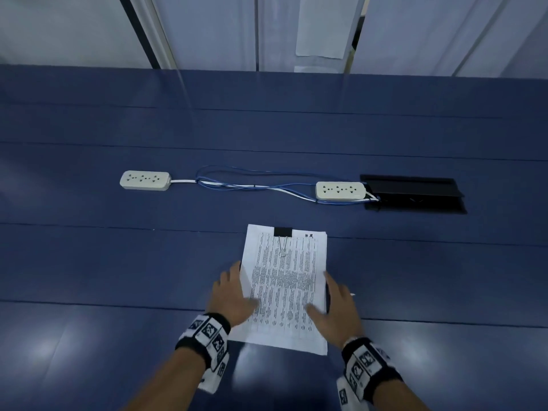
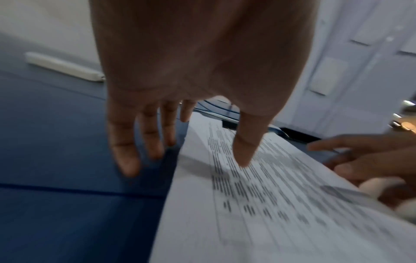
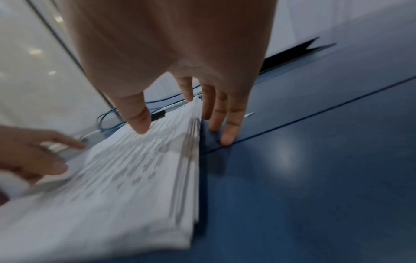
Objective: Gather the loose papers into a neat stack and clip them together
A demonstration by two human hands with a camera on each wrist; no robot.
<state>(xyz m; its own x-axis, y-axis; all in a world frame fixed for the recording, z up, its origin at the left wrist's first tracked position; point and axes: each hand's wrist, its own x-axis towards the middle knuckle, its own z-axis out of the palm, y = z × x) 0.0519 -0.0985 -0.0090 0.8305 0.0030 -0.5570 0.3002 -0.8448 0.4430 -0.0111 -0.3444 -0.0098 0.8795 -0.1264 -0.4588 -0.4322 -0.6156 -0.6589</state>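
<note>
A stack of printed papers (image 1: 286,289) lies flat on the blue table (image 1: 118,262), with a black binder clip (image 1: 283,232) clamped on its far edge. My left hand (image 1: 231,295) is spread at the stack's left edge, thumb over the page, fingers on the table. My right hand (image 1: 338,307) is spread at the right edge in the same way. In the left wrist view the left hand's fingers (image 2: 126,142) are straight, beside the papers (image 2: 270,204). In the right wrist view the straight fingers (image 3: 227,121) stand beside the stack (image 3: 135,178). Neither hand grips anything.
Two white power strips (image 1: 145,180) (image 1: 340,190) lie farther back, joined by blue and white cables (image 1: 252,185). A black open cable hatch (image 1: 415,194) sits at the right. A small white scrap (image 3: 248,114) lies right of my right hand.
</note>
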